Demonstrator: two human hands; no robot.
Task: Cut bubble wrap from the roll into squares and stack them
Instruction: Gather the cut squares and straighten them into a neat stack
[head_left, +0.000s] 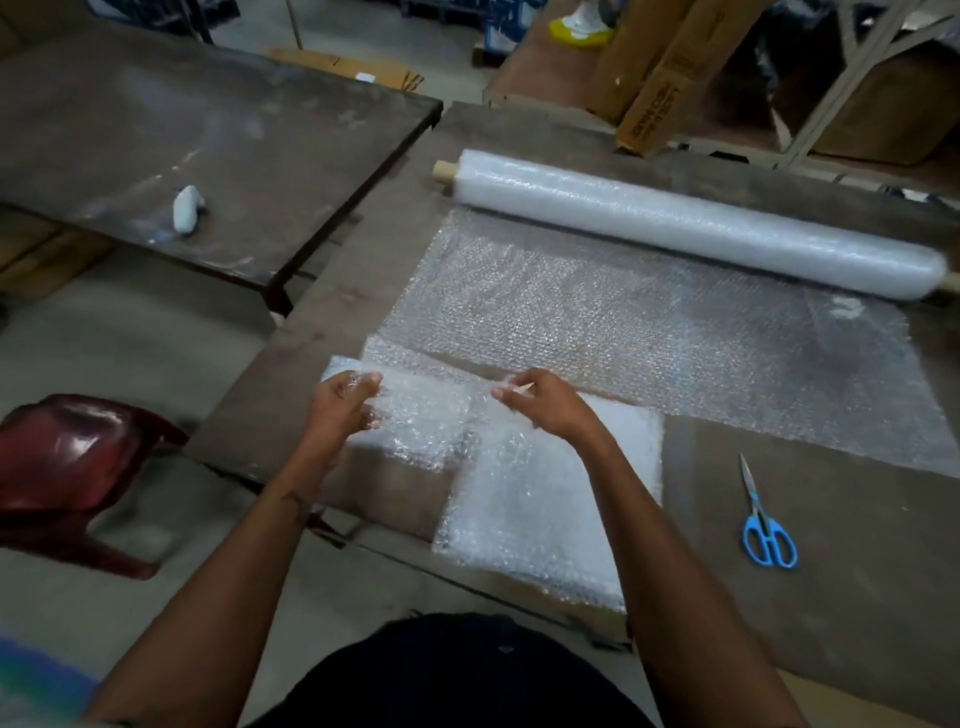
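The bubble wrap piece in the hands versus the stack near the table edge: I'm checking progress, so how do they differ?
The cut bubble wrap piece is pinched at its far corners by the left hand and right hand; the stack of squares lies flat on the table, and only the held piece overlaps it. The piece looks thin and see-through; the stack looks whiter and denser. Both are clear bubble wrap.

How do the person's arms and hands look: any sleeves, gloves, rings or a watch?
Both forearms are bare up to the frame edge, so no sleeves show. The left hand and right hand wear no gloves, and I see no watch or bracelet on either wrist. Rings are too blurred to judge. A small dark mark shows on the left forearm. The torso below wears dark clothing.
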